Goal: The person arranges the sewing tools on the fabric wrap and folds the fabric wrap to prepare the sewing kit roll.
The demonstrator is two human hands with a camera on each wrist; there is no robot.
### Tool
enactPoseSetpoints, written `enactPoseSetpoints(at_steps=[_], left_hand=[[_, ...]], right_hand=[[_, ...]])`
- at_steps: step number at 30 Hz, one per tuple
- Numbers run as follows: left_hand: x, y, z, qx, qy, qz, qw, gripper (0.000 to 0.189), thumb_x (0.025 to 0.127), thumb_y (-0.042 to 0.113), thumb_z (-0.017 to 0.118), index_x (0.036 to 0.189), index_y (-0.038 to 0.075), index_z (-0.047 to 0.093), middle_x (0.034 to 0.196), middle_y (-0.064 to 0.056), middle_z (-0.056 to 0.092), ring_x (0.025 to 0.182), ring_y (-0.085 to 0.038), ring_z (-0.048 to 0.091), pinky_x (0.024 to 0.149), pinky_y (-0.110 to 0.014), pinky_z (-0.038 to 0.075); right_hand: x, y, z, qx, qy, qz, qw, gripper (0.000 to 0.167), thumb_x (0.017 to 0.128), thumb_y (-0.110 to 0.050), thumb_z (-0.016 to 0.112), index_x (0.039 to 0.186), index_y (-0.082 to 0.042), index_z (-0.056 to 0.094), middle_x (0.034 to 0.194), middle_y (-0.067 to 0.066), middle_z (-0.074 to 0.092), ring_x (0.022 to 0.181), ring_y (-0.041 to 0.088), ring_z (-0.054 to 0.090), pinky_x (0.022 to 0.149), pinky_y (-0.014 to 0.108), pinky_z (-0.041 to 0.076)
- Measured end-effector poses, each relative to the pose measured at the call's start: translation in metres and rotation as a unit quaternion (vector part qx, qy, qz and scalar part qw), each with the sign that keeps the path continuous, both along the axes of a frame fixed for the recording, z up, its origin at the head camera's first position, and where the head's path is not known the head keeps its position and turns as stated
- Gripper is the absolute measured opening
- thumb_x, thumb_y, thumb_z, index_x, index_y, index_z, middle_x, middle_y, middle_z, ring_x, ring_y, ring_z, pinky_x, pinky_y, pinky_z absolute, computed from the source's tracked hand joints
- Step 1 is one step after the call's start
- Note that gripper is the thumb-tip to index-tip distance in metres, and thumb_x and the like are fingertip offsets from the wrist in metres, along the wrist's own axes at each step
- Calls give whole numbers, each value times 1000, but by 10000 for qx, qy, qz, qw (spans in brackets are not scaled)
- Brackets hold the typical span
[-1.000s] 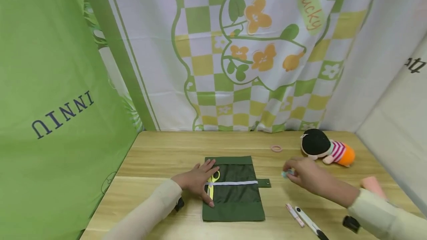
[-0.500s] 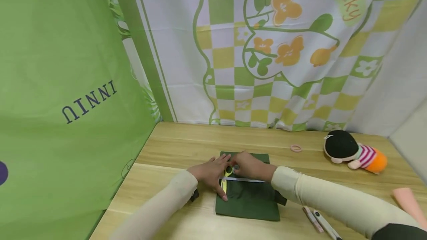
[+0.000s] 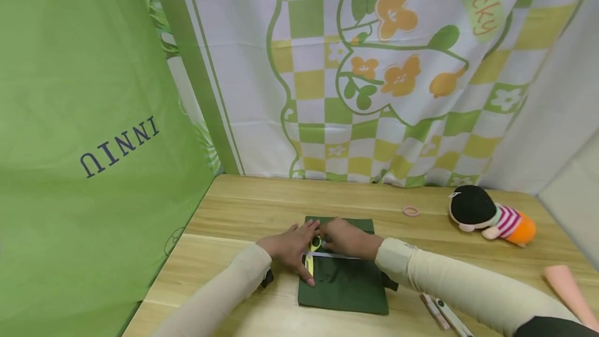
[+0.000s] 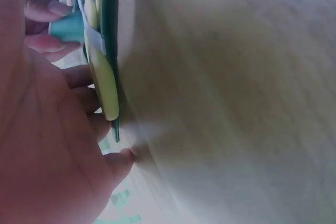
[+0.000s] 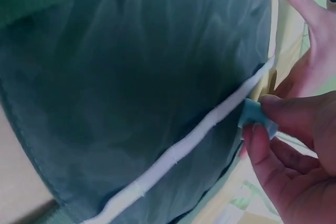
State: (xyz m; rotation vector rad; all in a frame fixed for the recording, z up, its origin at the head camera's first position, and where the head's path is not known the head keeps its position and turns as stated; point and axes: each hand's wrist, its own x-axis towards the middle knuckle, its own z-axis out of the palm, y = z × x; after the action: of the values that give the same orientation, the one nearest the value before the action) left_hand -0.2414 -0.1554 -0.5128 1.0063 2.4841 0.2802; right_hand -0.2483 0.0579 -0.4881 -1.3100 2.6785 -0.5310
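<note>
A dark green fabric pouch [image 3: 343,293] lies opened flat on the wooden table, with a white elastic band [image 5: 173,153] running across it. Yellow scissors [image 3: 309,265] are tucked under the band along the pouch's left edge. My left hand [image 3: 291,249] rests over that edge with fingers spread, beside the scissors. My right hand [image 3: 347,239] pinches a small light-blue block [image 5: 256,116] between thumb and fingertips. The block is close to the band and the scissors, just above the pouch; in the left wrist view the scissors overlap one end of it.
Right of the pouch lie a slim pink-and-white stick [image 3: 434,311] and a white tool [image 3: 453,318], partly behind my right sleeve. Farther back are a pink ring [image 3: 411,211] and a plush doll [image 3: 507,222]. A salmon-pink roll [image 3: 567,291] sits at the right edge.
My right hand has carried the light-blue block leftward from the table's right side to the scissors on the pouch. My left hand keeps its place on the pouch's edge. The head view has shifted.
</note>
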Motion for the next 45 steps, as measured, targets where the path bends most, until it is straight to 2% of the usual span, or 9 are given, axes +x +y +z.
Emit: enactPoseSetpoints(at_steps=[7,14,18,26,30,35,37,40,45], left_hand=[[-1,-1,-2,81,-6,32,10000,134,72,68,79,162,11,-1,170,-12,-6,159,-31,-3,125,-61,8],[-1,2,-1,-244,8,13,9997,131,72,70,78,163,13,4,171,-11,-7,159,-29,-4,126,-59,9],[-1,4,3,-326,-41,32,9995,128,72,69,78,163,13,8,170,-13,-6,159,-30,-4,125,-60,10],[0,4,1,-288,-141,46,9995,128,72,70,77,163,15,7,170,-13,-9,159,-30,-7,125,-61,8],[0,4,1,-310,-40,36,9995,128,72,71,77,163,14,6,170,-13,-8,159,-30,-6,125,-61,9],[2,5,0,-406,47,-26,9992,129,72,72,77,162,10,8,170,-13,-6,159,-30,-4,125,-59,11],[3,4,1,-412,88,-21,9991,129,72,71,77,162,9,10,170,-13,-5,159,-30,-3,125,-59,11],[2,4,2,-380,139,-1,9992,128,72,70,78,162,10,10,171,-13,-3,159,-30,-1,125,-59,12],[1,4,3,-314,109,-19,9994,129,72,69,78,163,12,6,171,-13,-5,159,-30,-2,125,-59,11]], right_hand=[[0,-1,-3,-112,72,181,9997,13,88,-1,73,99,-1,78,97,10,78,88,20,75,74,29,60],[2,3,-5,-223,-54,135,9996,5,85,-4,77,90,-4,75,80,4,74,63,3,58,57,19,46],[-1,4,-3,-252,-233,231,9991,3,84,-5,77,84,-7,74,72,-1,68,57,-3,48,55,17,42],[-10,3,1,-126,-1101,608,9920,6,85,-10,80,90,-7,80,83,0,77,71,-1,66,65,17,53],[-16,5,2,-232,-1738,360,9838,10,87,-11,77,95,-4,78,84,2,78,71,4,71,64,19,56],[-23,8,-4,-572,-2906,-176,9550,9,88,-6,75,94,0,72,79,9,77,63,10,70,60,26,59],[-26,8,-6,-650,-3097,-310,9481,6,88,-4,75,92,1,73,78,11,76,63,11,70,60,28,59],[-30,7,-7,-663,-3090,-425,9478,6,90,-4,73,88,1,76,78,12,76,62,11,69,59,27,59],[-33,5,-6,-503,-2776,-435,9584,17,92,-12,72,79,-2,78,71,8,75,55,7,64,54,23,55]])
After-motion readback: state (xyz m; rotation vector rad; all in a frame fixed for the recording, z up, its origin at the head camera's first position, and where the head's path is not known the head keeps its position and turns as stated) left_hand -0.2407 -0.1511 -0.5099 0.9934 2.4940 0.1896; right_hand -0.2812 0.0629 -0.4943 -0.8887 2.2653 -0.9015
